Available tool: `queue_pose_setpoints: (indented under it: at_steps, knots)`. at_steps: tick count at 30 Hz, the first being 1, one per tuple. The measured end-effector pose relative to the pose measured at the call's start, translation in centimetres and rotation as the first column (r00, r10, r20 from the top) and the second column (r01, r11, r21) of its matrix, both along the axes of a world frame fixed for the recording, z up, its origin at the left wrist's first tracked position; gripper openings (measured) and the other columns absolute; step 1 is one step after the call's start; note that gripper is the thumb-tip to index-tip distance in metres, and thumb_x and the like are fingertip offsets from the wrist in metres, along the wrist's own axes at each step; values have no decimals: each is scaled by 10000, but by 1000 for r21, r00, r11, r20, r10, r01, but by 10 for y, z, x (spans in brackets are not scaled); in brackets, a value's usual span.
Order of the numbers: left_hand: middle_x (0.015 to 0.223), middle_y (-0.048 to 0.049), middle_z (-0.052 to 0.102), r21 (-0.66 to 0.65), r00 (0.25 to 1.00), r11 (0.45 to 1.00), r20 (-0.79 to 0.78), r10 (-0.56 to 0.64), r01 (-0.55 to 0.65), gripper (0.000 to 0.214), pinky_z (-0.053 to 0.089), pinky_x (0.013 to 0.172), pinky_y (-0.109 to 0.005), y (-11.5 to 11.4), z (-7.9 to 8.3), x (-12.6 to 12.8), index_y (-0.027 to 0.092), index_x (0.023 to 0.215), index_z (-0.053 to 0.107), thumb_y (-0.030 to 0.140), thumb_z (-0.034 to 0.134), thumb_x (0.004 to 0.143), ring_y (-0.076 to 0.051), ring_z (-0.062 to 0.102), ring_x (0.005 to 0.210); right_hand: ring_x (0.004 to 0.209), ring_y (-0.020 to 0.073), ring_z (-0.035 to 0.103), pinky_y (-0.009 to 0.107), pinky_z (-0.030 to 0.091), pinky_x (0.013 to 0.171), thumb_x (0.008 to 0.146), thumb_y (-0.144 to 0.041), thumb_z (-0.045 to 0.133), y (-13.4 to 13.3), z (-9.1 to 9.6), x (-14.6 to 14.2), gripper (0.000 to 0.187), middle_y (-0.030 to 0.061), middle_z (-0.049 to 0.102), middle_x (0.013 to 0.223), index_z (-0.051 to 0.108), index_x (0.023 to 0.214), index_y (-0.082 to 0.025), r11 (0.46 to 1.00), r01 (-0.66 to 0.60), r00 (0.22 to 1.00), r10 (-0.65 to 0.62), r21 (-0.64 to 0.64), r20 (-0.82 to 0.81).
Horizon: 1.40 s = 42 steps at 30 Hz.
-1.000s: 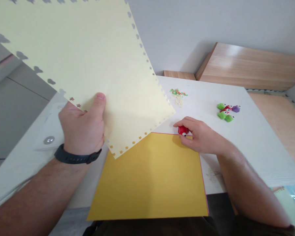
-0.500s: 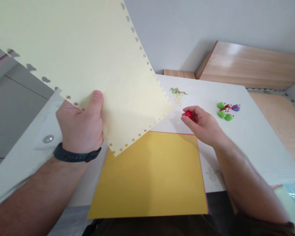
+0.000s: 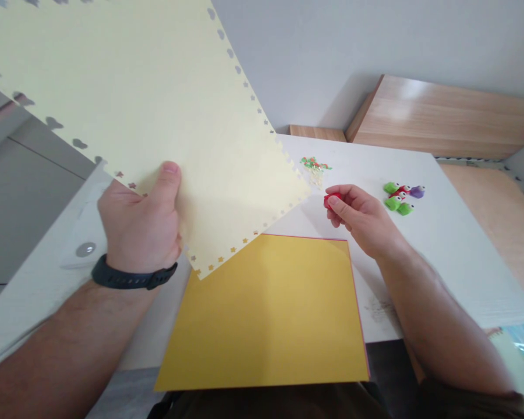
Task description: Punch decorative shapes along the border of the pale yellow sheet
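My left hand (image 3: 140,221) grips the near edge of a large pale yellow paper sheet (image 3: 157,99), thumb on top, and holds it up over the table. Small star and heart shapes are punched along the sheet's borders. My right hand (image 3: 358,218) is pinched around a small red craft punch (image 3: 332,201), which is partly hidden by my fingers. That hand hangs just beyond the far edge of a mustard-yellow card (image 3: 262,314) lying on the table, and the sheet's corner overlaps the card.
The white table (image 3: 463,262) holds a small heap of paper cut-outs (image 3: 315,169) and a cluster of green, red and purple craft punches (image 3: 399,196) at the back right. A wooden board (image 3: 436,110) stands beyond the table. A dark band (image 3: 133,279) circles my left wrist.
My right hand has lifted the red punch from the card's far edge and moved it back over the white table. My left hand and the sheet have shifted slightly left.
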State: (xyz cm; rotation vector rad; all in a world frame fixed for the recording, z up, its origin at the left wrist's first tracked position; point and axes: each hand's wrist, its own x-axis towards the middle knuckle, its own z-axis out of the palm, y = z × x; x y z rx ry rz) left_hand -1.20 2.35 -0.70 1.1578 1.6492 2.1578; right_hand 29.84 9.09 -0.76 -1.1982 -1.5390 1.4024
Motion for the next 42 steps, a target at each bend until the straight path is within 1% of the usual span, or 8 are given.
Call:
queue_pose_setpoints:
  at_steps: [3, 7, 12, 18, 23, 26, 33, 42]
  knots:
    - [1244, -134, 764, -42, 1000, 999, 10, 1, 0, 319, 545, 1118, -494, -1, -1, 2, 105, 1152, 765, 217, 806, 856, -282, 721, 1190, 775, 141, 615, 285, 490, 671, 855, -416, 822, 0, 2, 0, 368, 14, 664, 906, 675, 1123, -211, 999, 1, 995, -7, -54, -101]
    - [1221, -110, 776, -127, 1000, 992, 27, -7, 10, 293, 560, 1104, -470, -4, -3, 3, 124, 1124, 773, 251, 800, 861, -261, 729, 1162, 805, 144, 643, 302, 523, 730, 826, -383, 846, 2, 1, 1, 381, 22, 689, 947, 686, 1125, -210, 995, -13, 990, -2, -103, -142]
    - [1240, -104, 773, -163, 998, 985, 19, -57, 59, 335, 577, 1082, -448, -6, -6, 2, 153, 1149, 772, 290, 822, 848, -267, 729, 1167, 858, 171, 678, 308, 531, 713, 811, -401, 859, 2, 0, 0, 418, 45, 714, 992, 700, 1146, -209, 990, -5, 985, -19, -143, -171]
    - [1241, -117, 777, -236, 989, 961, 86, -124, 141, 376, 608, 1042, -450, -7, -10, 2, 189, 1166, 783, 370, 843, 842, -294, 749, 1126, 835, 153, 661, 296, 514, 707, 851, -371, 827, -1, 4, 1, 334, 44, 719, 993, 714, 1124, -215, 984, -56, 976, 18, -172, -215]
    - [1224, -114, 784, -241, 987, 960, 105, -120, 143, 376, 620, 1020, -454, -7, -13, 2, 201, 1150, 789, 396, 847, 834, -303, 755, 1117, 791, 136, 631, 283, 496, 693, 834, -342, 849, -1, 3, 2, 346, 29, 705, 955, 708, 1121, -209, 983, -70, 973, 30, -170, -227]
    - [1236, -114, 781, -233, 986, 960, 107, -130, 152, 377, 625, 1011, -437, -7, -13, 2, 197, 1156, 787, 390, 843, 837, -301, 750, 1134, 822, 142, 642, 279, 493, 692, 823, -353, 862, 1, 1, 2, 378, 36, 712, 984, 710, 1138, -208, 983, -75, 974, 36, -170, -222]
    - [1265, -117, 769, -265, 990, 955, 72, -118, 134, 399, 587, 1066, -450, -8, -10, 3, 195, 1203, 777, 375, 834, 852, -298, 736, 1167, 849, 159, 655, 286, 489, 692, 812, -362, 876, 2, -1, 1, 383, 52, 738, 1003, 738, 1131, -204, 980, -101, 981, 69, -171, -183]
    - [1202, -114, 788, -246, 992, 961, 65, -111, 124, 380, 612, 1013, -403, -8, -4, 7, 145, 1180, 773, 337, 832, 857, -268, 746, 1123, 812, 150, 623, 297, 483, 692, 818, -347, 879, 0, -2, 0, 334, 38, 731, 955, 763, 1100, -211, 968, -158, 975, 120, -197, -189]
